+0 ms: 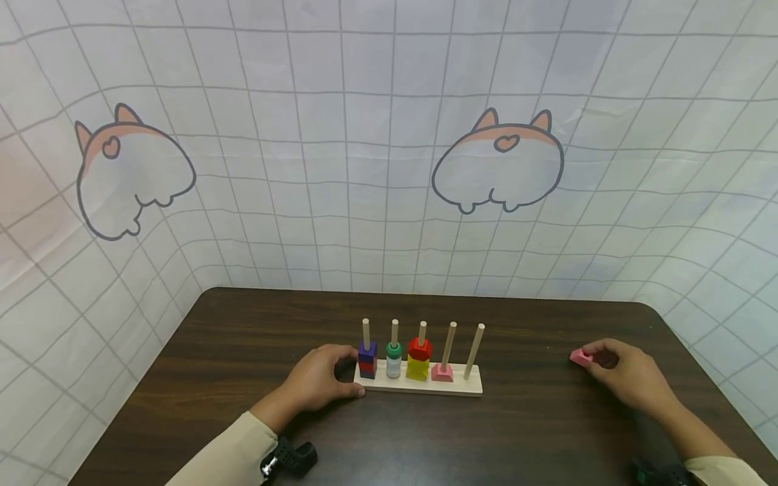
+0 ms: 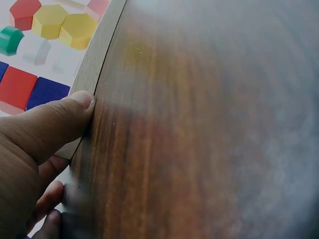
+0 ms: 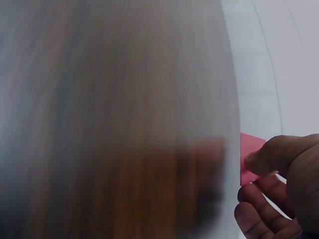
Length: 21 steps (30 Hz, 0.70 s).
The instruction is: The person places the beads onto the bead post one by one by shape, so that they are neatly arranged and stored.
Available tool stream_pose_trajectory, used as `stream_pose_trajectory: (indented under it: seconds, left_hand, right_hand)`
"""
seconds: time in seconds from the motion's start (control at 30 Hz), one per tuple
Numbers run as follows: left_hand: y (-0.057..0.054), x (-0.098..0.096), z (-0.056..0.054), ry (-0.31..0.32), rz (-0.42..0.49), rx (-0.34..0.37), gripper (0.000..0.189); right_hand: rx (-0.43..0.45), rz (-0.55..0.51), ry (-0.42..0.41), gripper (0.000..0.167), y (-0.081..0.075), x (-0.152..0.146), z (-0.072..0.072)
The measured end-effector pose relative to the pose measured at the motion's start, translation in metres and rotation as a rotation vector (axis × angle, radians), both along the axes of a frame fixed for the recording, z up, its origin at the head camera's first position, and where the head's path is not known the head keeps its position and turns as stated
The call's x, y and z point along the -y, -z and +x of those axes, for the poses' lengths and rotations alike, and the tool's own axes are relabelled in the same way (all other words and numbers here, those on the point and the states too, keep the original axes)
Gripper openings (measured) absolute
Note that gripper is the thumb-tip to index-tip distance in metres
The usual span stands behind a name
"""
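Note:
A wooden peg board with a row of upright pegs stands mid-table. My left hand grips its left end, the thumb pressed on the front edge. Blue and red square blocks fill the leftmost peg; a green and a white block share the one beside it. Red over yellow blocks sit on the middle peg, and a pink block on the fourth. The rightmost peg is bare. Far to the right, my right hand pinches another pink block between thumb and fingers.
The dark wooden table has rounded far corners. Behind it and along both sides hangs a white gridded curtain with corgi drawings. Black devices are strapped on both wrists, such as the left wrist camera.

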<state>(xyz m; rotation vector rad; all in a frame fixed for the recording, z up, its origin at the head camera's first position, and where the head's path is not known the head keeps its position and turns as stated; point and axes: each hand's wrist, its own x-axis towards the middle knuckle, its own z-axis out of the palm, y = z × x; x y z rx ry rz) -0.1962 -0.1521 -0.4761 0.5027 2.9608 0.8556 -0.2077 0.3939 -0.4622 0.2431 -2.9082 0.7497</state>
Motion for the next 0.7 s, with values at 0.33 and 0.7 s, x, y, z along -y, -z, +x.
stream_pose_trajectory:
  seconds: [0.33, 0.7]
  left_hand:
    - [0.001, 0.0, 0.0, 0.004, 0.005, 0.003, 0.065]
    - [0.0, -0.001, 0.001, -0.009, 0.003, 0.002, 0.063]
  right_hand:
    - [-0.03, -0.058, -0.116, 0.024, -0.017, 0.059, -0.01]
    - [-0.146, -0.088, -0.252, 0.023, -0.05, 0.099, -0.008]
